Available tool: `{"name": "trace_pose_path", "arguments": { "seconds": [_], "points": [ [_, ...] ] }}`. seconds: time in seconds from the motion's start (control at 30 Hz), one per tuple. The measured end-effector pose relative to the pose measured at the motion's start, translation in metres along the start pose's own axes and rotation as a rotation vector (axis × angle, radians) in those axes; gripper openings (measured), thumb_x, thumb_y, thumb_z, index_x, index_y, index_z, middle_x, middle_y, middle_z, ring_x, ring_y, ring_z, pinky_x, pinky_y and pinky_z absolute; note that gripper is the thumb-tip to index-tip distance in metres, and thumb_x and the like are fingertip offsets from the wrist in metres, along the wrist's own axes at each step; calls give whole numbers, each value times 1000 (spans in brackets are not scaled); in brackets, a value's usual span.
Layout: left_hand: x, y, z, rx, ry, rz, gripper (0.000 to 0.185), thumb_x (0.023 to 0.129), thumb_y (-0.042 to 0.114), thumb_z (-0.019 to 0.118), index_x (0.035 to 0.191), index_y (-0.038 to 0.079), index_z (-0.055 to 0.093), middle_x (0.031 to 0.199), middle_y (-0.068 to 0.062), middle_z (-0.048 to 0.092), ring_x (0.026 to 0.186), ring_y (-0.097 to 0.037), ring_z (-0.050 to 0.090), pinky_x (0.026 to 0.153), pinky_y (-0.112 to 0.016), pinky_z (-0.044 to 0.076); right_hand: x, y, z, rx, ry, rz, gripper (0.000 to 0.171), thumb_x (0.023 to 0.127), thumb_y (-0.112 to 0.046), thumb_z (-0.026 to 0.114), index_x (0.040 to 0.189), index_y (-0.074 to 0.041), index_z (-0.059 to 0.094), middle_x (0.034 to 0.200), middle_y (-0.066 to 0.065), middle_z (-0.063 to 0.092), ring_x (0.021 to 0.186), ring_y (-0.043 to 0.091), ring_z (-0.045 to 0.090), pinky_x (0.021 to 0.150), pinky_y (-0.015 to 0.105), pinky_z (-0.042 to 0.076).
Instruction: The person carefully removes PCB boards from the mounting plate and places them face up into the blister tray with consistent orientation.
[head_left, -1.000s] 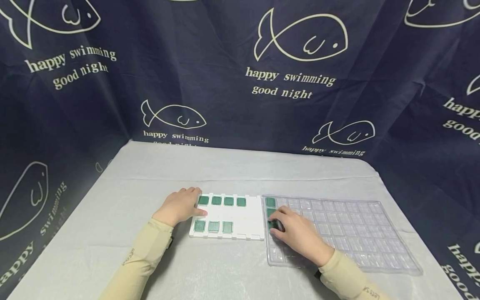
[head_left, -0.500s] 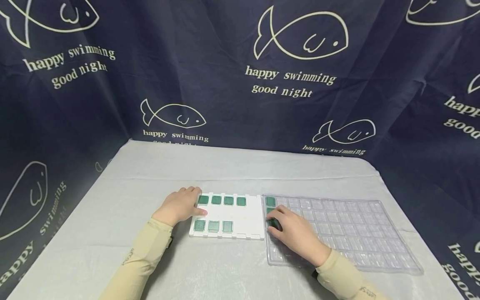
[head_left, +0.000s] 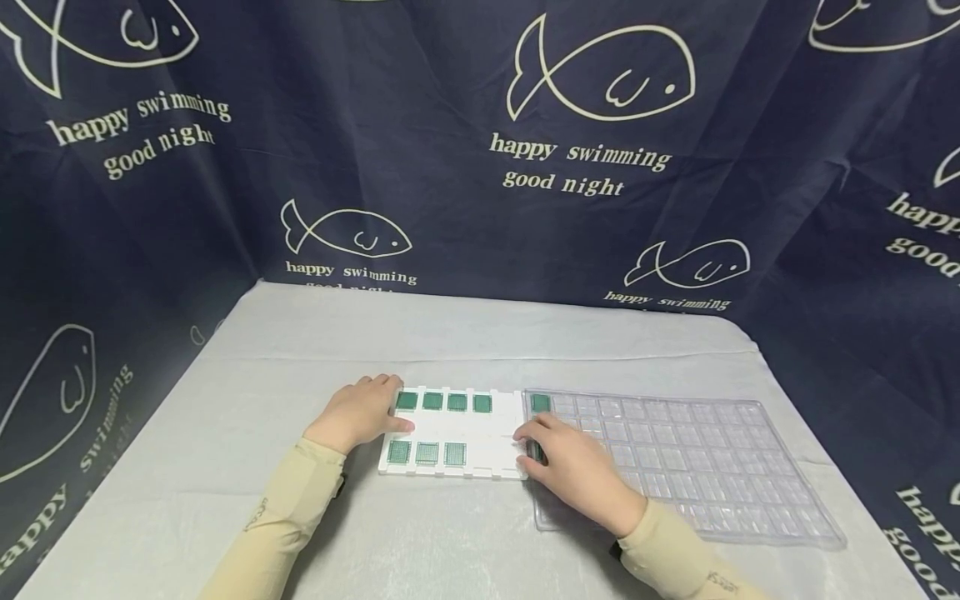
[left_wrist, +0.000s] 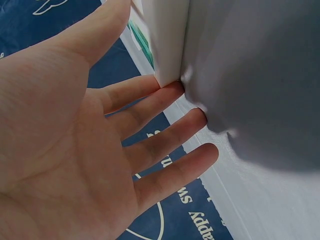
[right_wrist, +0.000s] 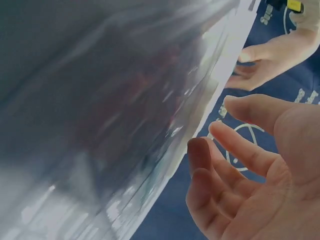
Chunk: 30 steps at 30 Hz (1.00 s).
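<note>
My left hand (head_left: 356, 414) rests at the left end of a white slotted board (head_left: 498, 433), thumb lying on top. In the left wrist view, straight fingers (left_wrist: 160, 145) reach the board's edge (left_wrist: 167, 40). Small green square chips (head_left: 457, 402) with a grid pattern sit on the board in two rows. My right hand (head_left: 573, 458) hovers over the board's right edge and the clear compartment tray (head_left: 675, 458). Its thumb and index finger stand apart with nothing visible between them in the right wrist view. One green chip (head_left: 540, 403) shows in the tray's top left cell; others below are mostly hidden by the hand.
Board and tray lie side by side on a white cloth-covered table (head_left: 465, 333). Dark blue curtains (head_left: 450, 167) printed with fish and lettering enclose the table at the back and sides. Many tray cells lie to the right of the hand.
My right hand has shifted left, from the tray's first column to the seam between tray and board. The left hand and the chips on the board keep their places.
</note>
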<state>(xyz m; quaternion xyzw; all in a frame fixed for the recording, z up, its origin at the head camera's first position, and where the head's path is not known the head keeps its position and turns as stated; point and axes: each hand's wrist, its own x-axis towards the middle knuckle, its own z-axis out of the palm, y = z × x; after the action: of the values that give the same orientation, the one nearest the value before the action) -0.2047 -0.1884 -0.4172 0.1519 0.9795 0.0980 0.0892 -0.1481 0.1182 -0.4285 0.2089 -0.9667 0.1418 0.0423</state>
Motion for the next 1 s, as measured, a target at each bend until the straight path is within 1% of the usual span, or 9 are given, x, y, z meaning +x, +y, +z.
{"name": "trace_pose_path", "arguments": {
  "seconds": [0.1, 0.17, 0.37, 0.53, 0.67, 0.87, 0.93, 1.0],
  "points": [
    [0, 0, -1, 0, 1, 1, 75, 86, 47, 78, 138, -1, 55, 133, -18, 65, 117, -39, 63, 97, -55, 54, 2, -6, 0, -14, 8, -33, 28, 85, -27, 82, 110, -19, 73, 104, -6, 68, 77, 5, 60, 60, 21, 50],
    [0, 0, -1, 0, 2, 1, 75, 86, 47, 78, 138, -1, 55, 133, -18, 65, 117, -39, 63, 97, -55, 54, 4, -9, 0, -14, 12, -43, 29, 86, -28, 81, 112, -19, 73, 104, -6, 68, 75, 4, 57, 58, 20, 48],
    [0, 0, -2, -2, -2, 0, 75, 86, 47, 77, 139, -1, 54, 134, -18, 65, 118, -39, 63, 98, -55, 54, 11, -14, -3, 12, 27, -35, 36, 87, -26, 81, 119, -16, 70, 111, -4, 69, 79, 7, 62, 63, 23, 52],
    [0, 0, -1, -1, -6, -1, 75, 86, 47, 77, 139, -1, 54, 135, -18, 64, 119, -39, 62, 98, -55, 54, 16, -15, -2, 25, 32, -34, 38, 86, -26, 81, 121, -15, 68, 112, -2, 69, 82, 10, 64, 66, 26, 55],
    [0, 0, 0, 6, -2, 3, 75, 86, 47, 77, 139, -2, 54, 135, -18, 64, 119, -39, 62, 98, -55, 54, 19, -17, -1, 27, 2, -41, 40, 86, -29, 81, 122, -16, 68, 111, -2, 69, 86, 12, 67, 69, 28, 57],
    [0, -1, -1, 2, 2, 2, 75, 86, 47, 77, 138, -1, 54, 134, -18, 64, 118, -39, 63, 98, -55, 54, 23, -22, 1, 45, -68, -72, 51, 83, -38, 83, 124, -12, 67, 114, 0, 69, 88, 12, 66, 70, 32, 57],
    [0, -1, -1, 0, 0, 3, 75, 86, 47, 77, 138, -1, 54, 135, -18, 64, 119, -39, 62, 98, -55, 54, 23, -23, 1, 45, -82, -85, 52, 82, -40, 83, 123, -12, 68, 115, 0, 69, 86, 11, 63, 68, 31, 56],
    [-1, -1, -2, -1, -1, 4, 75, 86, 47, 77, 139, -1, 54, 135, -18, 64, 119, -39, 62, 98, -55, 54, 23, -24, 2, 40, -92, -94, 51, 82, -42, 83, 122, -14, 68, 113, -2, 69, 81, 9, 59, 64, 27, 52]
  ]
}}
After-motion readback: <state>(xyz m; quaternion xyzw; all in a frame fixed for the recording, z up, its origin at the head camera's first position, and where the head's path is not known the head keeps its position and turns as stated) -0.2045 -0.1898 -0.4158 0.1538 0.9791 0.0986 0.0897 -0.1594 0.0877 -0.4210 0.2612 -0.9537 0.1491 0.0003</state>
